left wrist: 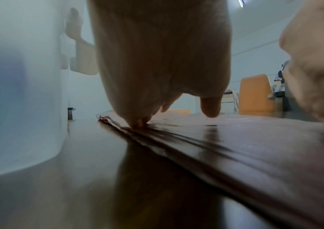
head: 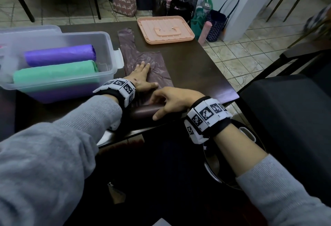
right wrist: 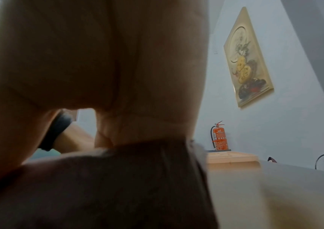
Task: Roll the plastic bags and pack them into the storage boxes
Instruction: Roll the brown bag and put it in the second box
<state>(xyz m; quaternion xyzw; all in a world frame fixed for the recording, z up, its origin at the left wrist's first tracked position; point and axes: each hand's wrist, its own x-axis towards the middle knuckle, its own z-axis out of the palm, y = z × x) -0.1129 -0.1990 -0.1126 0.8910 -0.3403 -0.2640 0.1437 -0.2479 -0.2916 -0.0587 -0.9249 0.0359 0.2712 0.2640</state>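
A dark brown plastic bag (head: pixel 143 59) is spread flat on the dark table (head: pixel 197 68), its near end already rolled up at the table edge. It is pinned under the left hand (head: pixel 141 77), fingers straight and slightly spread. The rolled end is covered by the right hand (head: pixel 172 100), fingers seemingly curled over it. Purple roll (head: pixel 59 54) and green roll (head: pixel 55 72) are seen inside the clear storage box (head: pixel 109 46), just left of the bag.
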